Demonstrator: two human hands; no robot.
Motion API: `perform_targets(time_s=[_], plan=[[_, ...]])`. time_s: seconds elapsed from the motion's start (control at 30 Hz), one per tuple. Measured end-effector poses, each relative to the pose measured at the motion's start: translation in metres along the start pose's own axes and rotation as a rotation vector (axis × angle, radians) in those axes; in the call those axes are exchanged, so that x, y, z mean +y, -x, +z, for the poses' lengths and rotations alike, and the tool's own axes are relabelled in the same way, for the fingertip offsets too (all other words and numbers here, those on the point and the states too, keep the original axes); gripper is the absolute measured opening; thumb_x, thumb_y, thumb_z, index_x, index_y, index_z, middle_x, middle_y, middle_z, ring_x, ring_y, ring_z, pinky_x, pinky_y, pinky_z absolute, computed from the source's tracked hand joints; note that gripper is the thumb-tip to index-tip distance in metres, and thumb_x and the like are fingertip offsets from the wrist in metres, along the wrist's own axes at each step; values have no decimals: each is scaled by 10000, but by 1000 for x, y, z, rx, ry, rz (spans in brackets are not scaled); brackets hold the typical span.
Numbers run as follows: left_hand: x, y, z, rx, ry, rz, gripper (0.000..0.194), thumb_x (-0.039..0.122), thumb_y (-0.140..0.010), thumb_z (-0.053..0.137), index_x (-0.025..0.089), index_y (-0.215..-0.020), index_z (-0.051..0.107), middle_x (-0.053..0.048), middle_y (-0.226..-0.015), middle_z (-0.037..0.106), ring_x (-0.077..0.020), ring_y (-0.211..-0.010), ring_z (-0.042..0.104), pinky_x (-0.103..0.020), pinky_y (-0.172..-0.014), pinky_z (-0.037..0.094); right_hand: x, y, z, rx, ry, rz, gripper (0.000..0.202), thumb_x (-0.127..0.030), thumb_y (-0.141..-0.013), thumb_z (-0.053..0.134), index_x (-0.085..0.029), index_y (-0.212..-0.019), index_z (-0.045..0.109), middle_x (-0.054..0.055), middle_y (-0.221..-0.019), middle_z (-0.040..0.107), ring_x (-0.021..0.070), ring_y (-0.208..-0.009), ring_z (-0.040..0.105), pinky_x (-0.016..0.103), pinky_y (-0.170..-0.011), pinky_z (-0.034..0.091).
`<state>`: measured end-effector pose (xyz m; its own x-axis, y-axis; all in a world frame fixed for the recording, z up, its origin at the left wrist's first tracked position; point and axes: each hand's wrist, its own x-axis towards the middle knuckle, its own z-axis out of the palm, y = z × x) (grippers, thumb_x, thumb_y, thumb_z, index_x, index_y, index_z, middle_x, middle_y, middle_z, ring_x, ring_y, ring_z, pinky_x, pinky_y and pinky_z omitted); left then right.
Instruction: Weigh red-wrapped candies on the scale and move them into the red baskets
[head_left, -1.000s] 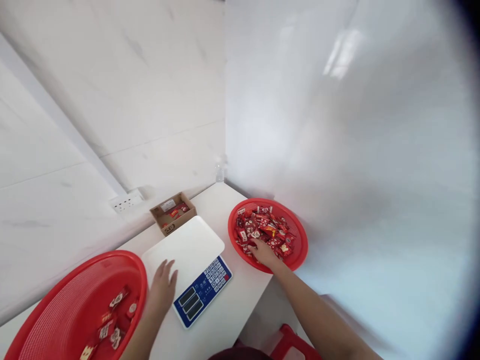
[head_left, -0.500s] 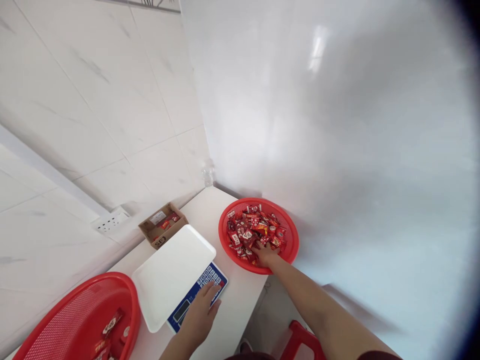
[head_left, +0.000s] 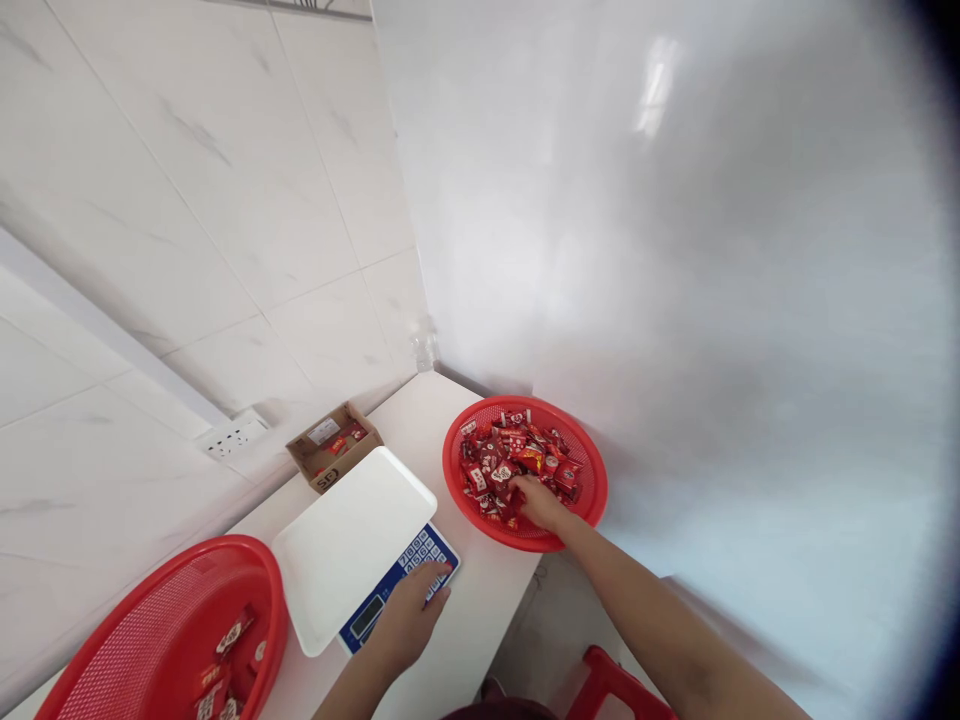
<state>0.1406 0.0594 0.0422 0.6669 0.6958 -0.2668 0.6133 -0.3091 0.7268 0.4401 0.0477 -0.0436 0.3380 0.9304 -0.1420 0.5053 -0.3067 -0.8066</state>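
The right hand [head_left: 535,502] reaches into the right basket [head_left: 601,480], which sits at the right-hand edge of the tabletop [head_left: 469,610]. Its fingers are drawn narrow among red packets [head_left: 501,472]; whether they grip one, I cannot tell. The left hand [head_left: 412,620] lies loosely open over the keypad [head_left: 420,548] of a scale, whose white pan [head_left: 360,545] lies in the middle, between the baskets. By the edge along the tiled wall stands a cardboard box [head_left: 349,467] with more red wrappers inside, and a clear bottle [head_left: 424,350] stands at the far corner. Toward the tabletop's left end, the left basket [head_left: 278,610] holds a few packets.
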Motion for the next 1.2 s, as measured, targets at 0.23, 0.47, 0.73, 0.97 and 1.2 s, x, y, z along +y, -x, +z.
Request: perform_targets(time_s=[0.23, 0.47, 0.73, 0.97, 1.2], plan=[[36, -32, 4, -16, 652, -216, 427, 423, -739, 585, 189, -1094, 550, -118, -1138, 583, -225, -1040, 550, -368, -912, 418, -24, 17, -33, 182, -469, 99, 400, -290, -733, 468, -265, -1130, 424, 18, -953, 614, 175, -837, 619, 345, -722, 516], [73, -46, 9, -153, 1192, -370, 607, 492, -686, 650, 296, -1210, 416, -98, -1358, 378, -246, -1152, 455, -392, -833, 472, -74, 61, -37, -13, -1189, 175, 484, -266, -619, 662, -344, -1051, 460, -44, -979, 604, 138, -788, 609, 323, -719, 513], [65, -42, 19, -156, 1382, -339, 605, 271, -660, 723, 303, -1173, 401, -42, -1094, 587, -157, -729, 640, -334, -663, 540, -106, 99, 1, -392, -1116, 106, 496, -253, -640, 709, -300, -1077, 478, -4, -1040, 580, 141, -840, 597, 274, -679, 500], [62, -33, 12, 46, 1428, -396, 427, 207, -673, 697, 258, -1017, 451, 4, -892, 633, -126, -630, 634, -230, -527, 512, -120, 98, 7, -304, -868, 79, 525, -432, -664, 681, -289, -1130, 487, 17, -1028, 587, 146, -765, 589, 290, -601, 524], [58, -28, 6, 88, 1481, -377, 361, 190, -672, 694, 243, -929, 447, 30, -818, 620, -119, -626, 632, -229, -532, 517, -126, 97, 19, -225, -927, 151, 468, -500, -710, 600, -310, -1123, 489, 1, -1109, 571, 91, -654, 567, 258, -564, 505]])
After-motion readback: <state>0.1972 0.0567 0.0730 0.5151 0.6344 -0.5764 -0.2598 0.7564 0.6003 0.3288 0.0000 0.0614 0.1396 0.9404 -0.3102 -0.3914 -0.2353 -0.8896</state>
